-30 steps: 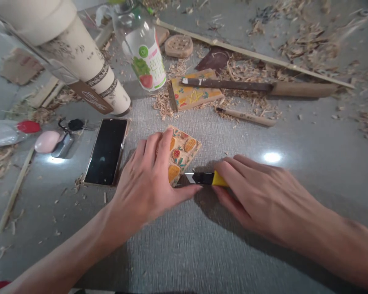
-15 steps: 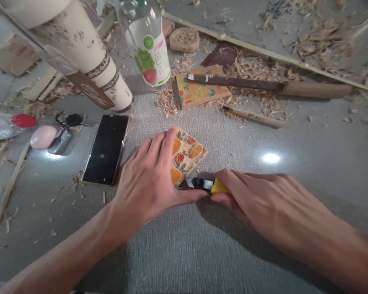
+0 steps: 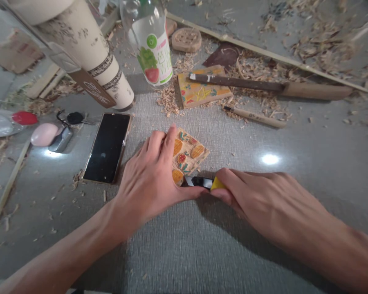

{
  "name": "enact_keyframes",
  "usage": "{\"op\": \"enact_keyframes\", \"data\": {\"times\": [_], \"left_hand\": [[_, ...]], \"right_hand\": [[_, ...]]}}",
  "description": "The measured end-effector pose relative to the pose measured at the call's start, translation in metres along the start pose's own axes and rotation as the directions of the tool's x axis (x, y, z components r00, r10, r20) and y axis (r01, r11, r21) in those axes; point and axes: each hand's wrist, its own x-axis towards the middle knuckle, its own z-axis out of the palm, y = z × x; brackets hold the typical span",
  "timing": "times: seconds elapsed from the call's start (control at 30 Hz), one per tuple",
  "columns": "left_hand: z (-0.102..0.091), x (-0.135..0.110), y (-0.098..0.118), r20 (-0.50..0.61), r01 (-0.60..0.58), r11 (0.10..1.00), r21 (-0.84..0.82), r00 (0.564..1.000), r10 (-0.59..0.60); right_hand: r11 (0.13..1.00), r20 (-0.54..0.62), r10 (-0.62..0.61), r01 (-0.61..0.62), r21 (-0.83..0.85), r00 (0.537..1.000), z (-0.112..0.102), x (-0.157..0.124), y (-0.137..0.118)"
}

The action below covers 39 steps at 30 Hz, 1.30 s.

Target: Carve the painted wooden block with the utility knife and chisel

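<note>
My left hand (image 3: 153, 171) grips a small carved wooden block (image 3: 189, 152) by its left side, pressing it on the grey table surface. Painted orange fruits, a red berry and green leaves cover the block's top. In my right hand (image 3: 248, 196) is a yellow utility knife (image 3: 217, 184), its blade out and pointing left. The blade tip meets the block's lower edge. My left thumb stretches along below the blade, its tip close to the knife's handle. The block's left part is hidden under my left fingers.
A phone (image 3: 108, 148) lies left of my left hand. Behind stand a tumbler (image 3: 110, 73) and a plastic bottle (image 3: 155, 53). Farther back, a second painted block (image 3: 202, 96) lies under a long wooden-handled tool (image 3: 251, 83), near a thin carving tool (image 3: 257, 117) and wood shavings (image 3: 260, 67).
My left index finger has straightened slightly and stands more apart from the other fingers. The knife stays at the block's lower edge; the whole view has shifted a little.
</note>
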Motion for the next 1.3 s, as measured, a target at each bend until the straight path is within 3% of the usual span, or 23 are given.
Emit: {"op": "enact_keyframes", "data": {"times": [0.2, 0.73, 1.03, 1.3], "left_hand": [[-0.004, 0.001, 0.001, 0.012, 0.056, 0.997, -0.053, 0.998, -0.055], [0.001, -0.002, -0.003, -0.013, 0.04, 0.995, -0.089, 0.999, -0.041], [0.002, 0.002, 0.0, -0.024, 0.052, 0.995, -0.083, 0.998, -0.054], [0.004, 0.002, 0.002, -0.059, 0.032, 0.997, -0.069, 0.998, -0.036]], "right_hand": [[1.0, -0.009, -0.002, 0.002, -0.031, 1.0, -0.001, 0.001, -0.002], [0.984, -0.065, 0.036, -0.047, -0.172, 0.997, 0.006, -0.004, -0.021], [0.98, -0.098, -0.034, 0.014, -0.2, 0.995, 0.002, 0.002, -0.005], [0.976, -0.167, -0.001, -0.035, -0.213, 0.986, 0.009, -0.006, -0.008]]}}
